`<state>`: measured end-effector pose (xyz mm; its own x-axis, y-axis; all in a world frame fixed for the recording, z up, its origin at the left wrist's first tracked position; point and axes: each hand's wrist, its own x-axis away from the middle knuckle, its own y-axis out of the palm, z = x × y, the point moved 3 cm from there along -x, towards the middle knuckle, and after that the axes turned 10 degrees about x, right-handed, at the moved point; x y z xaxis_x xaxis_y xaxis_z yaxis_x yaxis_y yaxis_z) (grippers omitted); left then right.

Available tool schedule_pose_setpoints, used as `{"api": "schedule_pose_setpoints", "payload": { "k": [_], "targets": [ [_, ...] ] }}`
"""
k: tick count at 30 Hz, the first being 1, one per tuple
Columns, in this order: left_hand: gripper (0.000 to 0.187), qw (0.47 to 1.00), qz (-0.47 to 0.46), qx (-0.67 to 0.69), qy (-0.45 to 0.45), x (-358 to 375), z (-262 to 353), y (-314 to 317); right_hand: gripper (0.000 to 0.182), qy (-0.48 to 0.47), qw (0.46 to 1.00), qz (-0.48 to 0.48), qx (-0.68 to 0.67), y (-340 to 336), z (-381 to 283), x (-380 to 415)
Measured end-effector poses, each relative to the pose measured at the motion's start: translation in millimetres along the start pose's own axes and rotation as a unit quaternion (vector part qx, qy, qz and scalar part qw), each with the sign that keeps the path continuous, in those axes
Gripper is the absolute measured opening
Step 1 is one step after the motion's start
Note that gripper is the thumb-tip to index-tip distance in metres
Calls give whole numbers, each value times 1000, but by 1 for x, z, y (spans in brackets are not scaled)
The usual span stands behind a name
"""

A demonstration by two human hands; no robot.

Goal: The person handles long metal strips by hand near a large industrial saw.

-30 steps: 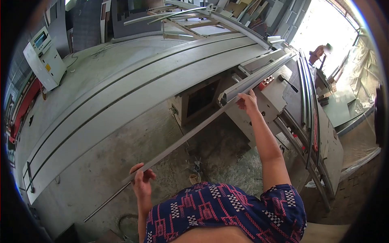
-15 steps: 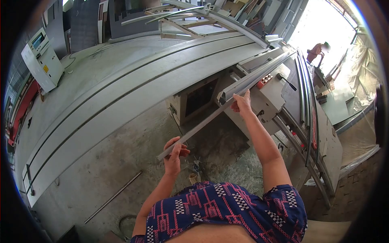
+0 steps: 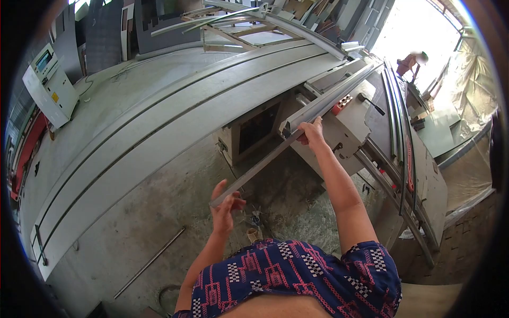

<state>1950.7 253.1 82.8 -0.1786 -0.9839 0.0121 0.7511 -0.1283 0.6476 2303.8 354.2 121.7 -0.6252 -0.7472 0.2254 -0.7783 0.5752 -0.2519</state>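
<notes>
Concrete floor | thin grey strip | left hand | right hand

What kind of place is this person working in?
Likely a workshop for cutting panels: a large machine with a long sliding table, a thin strip being handled, and stacked boards behind.
</notes>
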Motion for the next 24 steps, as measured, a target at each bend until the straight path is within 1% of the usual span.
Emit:
{"api": "schedule_pose_setpoints", "payload": {
  "k": [1, 2, 4, 5, 6, 8, 11, 13, 14, 16, 17, 19, 22, 24],
  "targets": [
    [48, 1000, 14, -3, 23, 5, 3, -12, 77, -4, 1000, 10, -8, -2, -1, 2],
    [50, 999, 27, -7, 45, 7, 6, -22, 69, -1, 1000, -3, -7, -4, 0, 0],
    [46, 993, -4, -94, 73, 9, 24, -21, 54, 7, 1000, -29, -3, -10, 1, -6],
    [44, 987, -20, -136, 87, 11, 31, -20, 52, 12, 1000, -26, 0, -14, 1, -8],
    [42, 977, -43, -197, 77, 11, 32, -19, 50, 15, 1000, -24, 3, -16, -1, -8],
    [36, 943, -85, -316, 61, 11, 35, -18, 46, 15, 1000, -22, 14, -19, -1, -11],
    [32, 855, -136, -479, 146, 7, 52, 5, 41, 8, 999, -14, 38, -22, 1, -22],
    [31, 831, -166, -504, 165, 3, 52, 6, 41, 5, 999, -1, 53, -24, 0, -24],
    [30, 819, -181, -516, 174, 1, 53, 6, 45, 2, 998, -7, 63, -25, 0, -24],
    [28, 821, -178, -522, 147, -2, 57, 10, 56, -4, 996, -18, 83, -28, -3, -22],
    [28, 822, -176, -525, 132, -3, 58, 11, 57, -9, 997, -22, 77, -29, -3, -23],
    [27, 819, -176, -531, 129, -5, 57, 13, 58, -18, 997, -30, 64, -32, -3, -25],
    [26, 824, -179, -525, 119, -7, 56, 21, 66, -24, 997, -15, 70, -35, -1, -28],
    [26, 827, -178, -520, 120, -8, 53, 25, 76, -24, 997, -29, 66, -38, -1, -33]
  ]
}}
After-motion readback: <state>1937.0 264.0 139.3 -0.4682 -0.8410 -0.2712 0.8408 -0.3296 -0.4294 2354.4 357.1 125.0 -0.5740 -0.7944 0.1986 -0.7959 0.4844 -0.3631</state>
